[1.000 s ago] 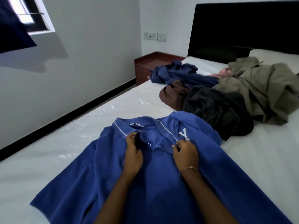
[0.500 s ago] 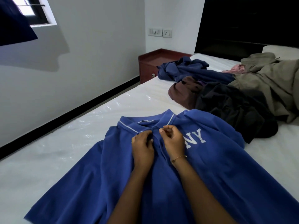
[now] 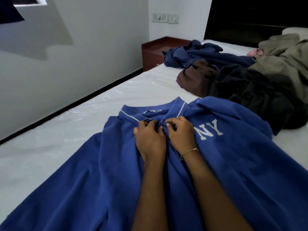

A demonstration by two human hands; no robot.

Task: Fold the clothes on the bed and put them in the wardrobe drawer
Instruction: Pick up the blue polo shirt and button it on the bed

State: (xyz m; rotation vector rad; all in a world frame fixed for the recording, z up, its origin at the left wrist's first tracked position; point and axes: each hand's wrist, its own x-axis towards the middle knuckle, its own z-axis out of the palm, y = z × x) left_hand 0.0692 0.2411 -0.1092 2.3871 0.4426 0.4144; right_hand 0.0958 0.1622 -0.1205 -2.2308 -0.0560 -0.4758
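On the near part of the bed (image 3: 50, 139), a blue polo shirt (image 3: 233, 172) lies spread front-up, collar toward the far side, hem running off the near edge of view. White letters "NY" (image 3: 211, 130) sit on the chest, right of the placket. We note a white stripe along the collar edge.

Left hand (image 3: 150, 139): fingers curled, pinching the fabric at the placket just below the collar. A ring shows on one finger. Right hand (image 3: 180, 133): fingers likewise curled, pinching the same strip of fabric from the right side. A thin gold bracelet (image 3: 190, 151) circles the right wrist. Both hands touch each other at the placket; whether a button sits between the fingertips we cannot tell, since the fingers cover it.

Farther along the bed, right of centre, we record a heap of unfolded clothes: a dark blue garment (image 3: 200, 54) farthest left, a brown one (image 3: 195, 77) just near of it, a black one (image 3: 253, 94) touching the shirt's right shoulder, an olive one (image 3: 286, 60) at far right, and a small pink piece (image 3: 254, 52) between the dark blue and the olive.

A reddish-brown bedside table (image 3: 156, 47) stands at the far left corner of the bed, against the white wall. A switch plate and socket (image 3: 165, 18) are on the wall above it. A black headboard (image 3: 250, 17) closes the far end.
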